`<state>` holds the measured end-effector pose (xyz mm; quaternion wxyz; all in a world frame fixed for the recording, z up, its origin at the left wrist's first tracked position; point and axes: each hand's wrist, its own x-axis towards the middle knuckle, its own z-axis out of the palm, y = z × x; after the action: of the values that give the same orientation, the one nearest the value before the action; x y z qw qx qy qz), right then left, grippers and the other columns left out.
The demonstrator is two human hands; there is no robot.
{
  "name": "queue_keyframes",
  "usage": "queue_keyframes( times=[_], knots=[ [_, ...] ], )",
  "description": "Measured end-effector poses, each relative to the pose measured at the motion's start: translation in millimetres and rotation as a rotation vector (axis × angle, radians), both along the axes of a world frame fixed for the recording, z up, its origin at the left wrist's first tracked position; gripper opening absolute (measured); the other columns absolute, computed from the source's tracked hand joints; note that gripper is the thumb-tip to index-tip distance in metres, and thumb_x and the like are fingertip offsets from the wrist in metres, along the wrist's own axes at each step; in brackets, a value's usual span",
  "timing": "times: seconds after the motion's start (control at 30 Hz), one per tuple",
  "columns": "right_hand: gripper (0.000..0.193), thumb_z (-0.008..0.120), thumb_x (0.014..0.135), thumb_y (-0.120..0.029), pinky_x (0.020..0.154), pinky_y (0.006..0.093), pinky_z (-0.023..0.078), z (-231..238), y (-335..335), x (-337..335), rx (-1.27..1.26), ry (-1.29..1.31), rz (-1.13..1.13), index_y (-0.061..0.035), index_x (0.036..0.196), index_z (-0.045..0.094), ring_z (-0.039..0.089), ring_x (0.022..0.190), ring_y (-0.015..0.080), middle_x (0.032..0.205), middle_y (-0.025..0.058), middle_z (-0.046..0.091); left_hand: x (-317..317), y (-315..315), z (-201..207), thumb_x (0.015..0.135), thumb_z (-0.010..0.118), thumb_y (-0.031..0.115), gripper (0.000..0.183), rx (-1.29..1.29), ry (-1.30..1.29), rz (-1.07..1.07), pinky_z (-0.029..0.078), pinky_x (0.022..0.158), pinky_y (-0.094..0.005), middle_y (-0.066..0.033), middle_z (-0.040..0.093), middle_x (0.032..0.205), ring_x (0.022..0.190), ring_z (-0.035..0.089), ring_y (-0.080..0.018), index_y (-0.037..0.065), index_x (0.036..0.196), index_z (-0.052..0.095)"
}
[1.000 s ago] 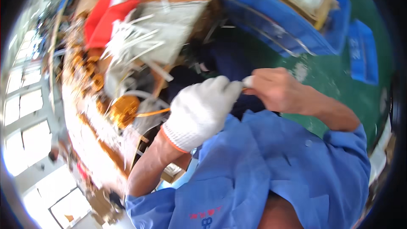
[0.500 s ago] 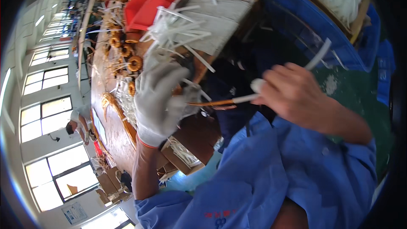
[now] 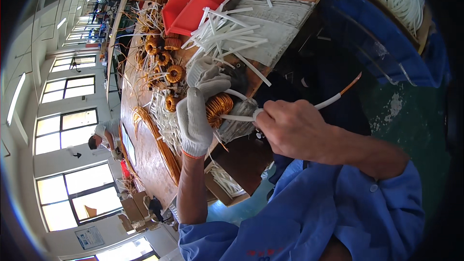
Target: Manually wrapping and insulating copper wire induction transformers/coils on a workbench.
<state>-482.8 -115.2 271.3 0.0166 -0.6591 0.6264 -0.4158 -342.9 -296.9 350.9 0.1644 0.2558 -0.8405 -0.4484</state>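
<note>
My left hand (image 3: 195, 116), in a white knit glove, is closed around a ring-shaped copper-wire coil (image 3: 220, 108) at the table's near edge. White tubing (image 3: 236, 118) covers the wire that leaves the coil to the right. My bare right hand (image 3: 299, 128) pinches this covered wire a short way from the coil. Beyond that hand, a white sleeve (image 3: 328, 101) continues and the bare copper wire end (image 3: 351, 83) sticks out of it. A second white tube (image 3: 236, 94) sits at the upper side of the coil.
Cut white tubes (image 3: 227, 34) lie heaped beside a red bin (image 3: 195, 7). Several copper coils (image 3: 175, 74) and a copper wire bundle (image 3: 157, 140) are on the table (image 3: 140, 130). Blue crates (image 3: 372, 38) stand at right, a cardboard box (image 3: 220, 191) below. Another person (image 3: 107, 135) works far left.
My right hand has moved left toward the coil. The white sleeve now covers wire that was bare beside the coil, and the copper end now shows beyond it. The view has shifted.
</note>
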Motion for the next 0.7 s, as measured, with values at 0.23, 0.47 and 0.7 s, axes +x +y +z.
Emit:
queue_keyframes(
  times=[0.23,0.47,0.7],
  knots=[
    [0.008,0.074,0.076,-0.012,0.058,0.0422,0.058,14.5,-37.1,-41.6,-0.098,0.051,-0.030,-0.0062,0.080,0.070,0.073,0.068,0.0259,0.076,0.0094,0.068,3.8,-14.2,6.1,0.096,0.071,0.053,0.061,-0.281,-0.049,-0.248,0.052,0.106,-0.0412,-0.0222,0.069,0.130,0.127,0.065,-0.0341,-0.002,0.122,0.072],
    [0.010,0.074,0.077,-0.011,0.087,0.0430,0.055,12.1,-41.1,-46.4,-0.480,0.066,-0.145,-0.0059,0.085,0.072,0.065,0.095,0.0261,0.093,0.0074,0.067,-16.2,4.5,18.9,0.078,0.084,0.014,0.041,-0.862,-0.289,-0.226,0.055,0.078,-0.0440,-0.0142,0.064,0.104,0.091,0.067,-0.0348,0.007,0.116,0.070],
    [0.019,0.076,0.091,-0.009,0.072,0.0459,0.056,-70.4,-17.1,19.9,0.178,-0.704,0.007,-0.0021,0.097,0.060,0.068,0.082,0.0385,0.088,0.0150,0.066,-24.0,9.6,17.5,0.078,0.080,0.014,0.047,-0.974,-0.286,-0.222,0.056,0.082,-0.0489,-0.0162,0.064,0.106,0.093,0.065,-0.0389,0.003,0.121,0.063]
  ],
)
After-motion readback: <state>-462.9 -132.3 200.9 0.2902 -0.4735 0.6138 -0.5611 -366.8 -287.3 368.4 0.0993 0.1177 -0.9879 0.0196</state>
